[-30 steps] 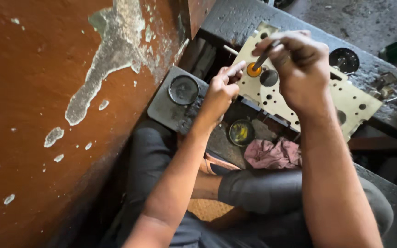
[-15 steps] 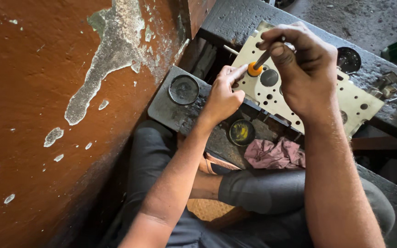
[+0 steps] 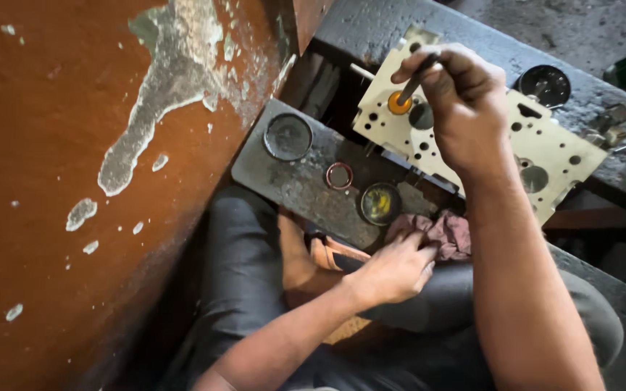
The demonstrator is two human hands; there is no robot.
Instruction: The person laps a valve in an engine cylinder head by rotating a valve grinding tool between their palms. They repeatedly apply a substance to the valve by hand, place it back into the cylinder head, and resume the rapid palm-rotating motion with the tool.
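Note:
My right hand (image 3: 465, 108) grips a thin dark tool (image 3: 419, 78) whose tip rests on an orange round piece (image 3: 399, 103) seated in a pale metal plate with several holes (image 3: 553, 141). My left hand (image 3: 394, 269) is low, by my lap, with its fingers on a crumpled pink rag (image 3: 449, 233). The plate lies on a dark, grimy workbench (image 3: 378, 32).
A grey slab (image 3: 284, 181) in front of the plate carries a round dark lid (image 3: 288, 136), a small red ring (image 3: 339, 176) and a tin with yellow paste (image 3: 380, 203). A rust-brown painted wall (image 3: 52, 145) fills the left. A black disc (image 3: 545, 85) lies at the back right.
My left hand left the orange piece on the plate and dropped down to the pink rag by my lap. My right hand stays over the plate with the tool.

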